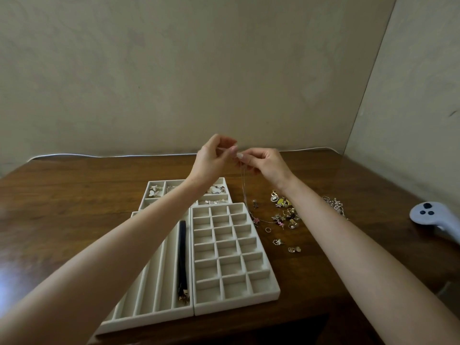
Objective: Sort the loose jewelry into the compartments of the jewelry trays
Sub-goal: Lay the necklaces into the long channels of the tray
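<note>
Well, the left hand (211, 158) and right hand (263, 163) both pinched a thin chain (243, 188) near the table's (74, 195) back edge, its end by the pile (283, 215), so a tug could knot it.

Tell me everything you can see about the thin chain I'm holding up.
The thin chain looks like fine pale metal, silvery to pinkish. The left hand and right hand pinch its top, raised above the wooden table. It hangs slack, seemingly doubled, and its lower end reaches the table by a pink star charm. Any clasp is too small to tell.
</note>
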A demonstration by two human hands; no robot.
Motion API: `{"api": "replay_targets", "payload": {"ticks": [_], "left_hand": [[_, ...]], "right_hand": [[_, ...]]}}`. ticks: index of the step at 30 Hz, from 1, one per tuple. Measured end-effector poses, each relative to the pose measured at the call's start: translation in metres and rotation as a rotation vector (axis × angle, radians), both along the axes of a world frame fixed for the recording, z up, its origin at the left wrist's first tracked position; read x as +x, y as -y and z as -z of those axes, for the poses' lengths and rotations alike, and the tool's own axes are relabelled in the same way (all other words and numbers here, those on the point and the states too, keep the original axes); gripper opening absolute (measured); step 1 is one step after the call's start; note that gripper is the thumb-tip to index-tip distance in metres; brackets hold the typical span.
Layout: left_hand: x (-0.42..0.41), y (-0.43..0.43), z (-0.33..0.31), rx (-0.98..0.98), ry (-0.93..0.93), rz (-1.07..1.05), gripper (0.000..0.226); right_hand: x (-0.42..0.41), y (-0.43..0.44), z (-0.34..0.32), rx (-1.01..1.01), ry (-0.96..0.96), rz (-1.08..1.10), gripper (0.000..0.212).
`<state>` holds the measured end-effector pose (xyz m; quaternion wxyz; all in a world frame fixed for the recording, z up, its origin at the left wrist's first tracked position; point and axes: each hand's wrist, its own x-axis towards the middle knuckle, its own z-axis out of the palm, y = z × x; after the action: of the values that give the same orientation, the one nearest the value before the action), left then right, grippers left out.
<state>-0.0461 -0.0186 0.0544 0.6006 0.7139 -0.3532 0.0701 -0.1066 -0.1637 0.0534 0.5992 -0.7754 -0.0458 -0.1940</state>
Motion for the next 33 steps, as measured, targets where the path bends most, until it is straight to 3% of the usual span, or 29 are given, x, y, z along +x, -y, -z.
{"api": "replay_targets", "payload": {"ticks": [3, 6, 18, 27, 33], "left_hand": [[-0.008, 0.000, 0.001, 0.090, -0.181, 0.250, 0.028], [-0.009, 0.006, 0.008, 0.195, -0.231, 0.361, 0.026], [-0.006, -0.022, 0.025, 0.104, -0.289, 0.228, 0.017], [-0.014, -0.075, 0.047, 0.147, -0.367, 0.157, 0.014], [-0.024, -0.109, 0.047, 0.340, -0.301, 0.040, 0.014]], "right_hand": [[0.000, 0.001, -0.007, 0.016, 0.024, -0.013, 0.012], [0.001, -0.001, -0.017, 0.042, 0.037, -0.021, 0.015], [0.004, 0.019, -0.034, 0.411, 0.195, 0.113, 0.013], [0.026, -0.003, -0.017, 0.474, 0.129, 0.079, 0.014], [0.040, -0.038, -0.003, 0.411, 0.032, -0.014, 0.014]]}}
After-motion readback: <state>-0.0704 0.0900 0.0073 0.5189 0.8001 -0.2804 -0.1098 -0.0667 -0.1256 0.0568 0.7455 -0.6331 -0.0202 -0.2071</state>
